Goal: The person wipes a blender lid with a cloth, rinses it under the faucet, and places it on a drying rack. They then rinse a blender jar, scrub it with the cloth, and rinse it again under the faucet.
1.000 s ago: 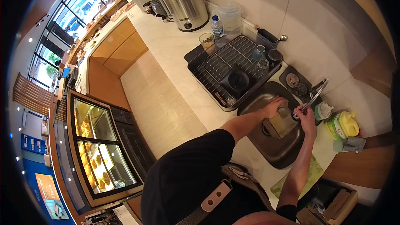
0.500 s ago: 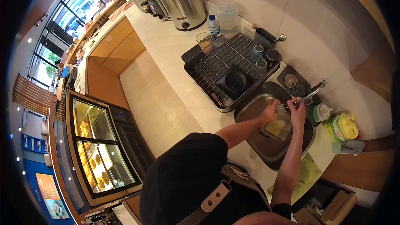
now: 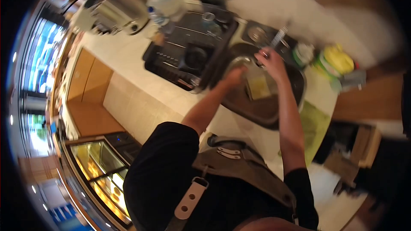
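Nearest, brown apron (image 3: 250, 173) at the counter edge, both forearms reaching over the dark sink (image 3: 266, 112). Right hand (image 3: 272, 61) gripping the faucet's end (image 3: 265, 54); left hand (image 3: 235, 78) blurred, can't tell if open or closed, nor if it touches the yellowish rectangular item (image 3: 259, 87) lying in the sink just beside it. Step in hand looks like rinsing, water itself not clear; next move likely calls for aiming the faucet end at the item and steadying it left-handed. Beyond: black dish rack (image 3: 172, 44), then metal urn (image 3: 124, 12).
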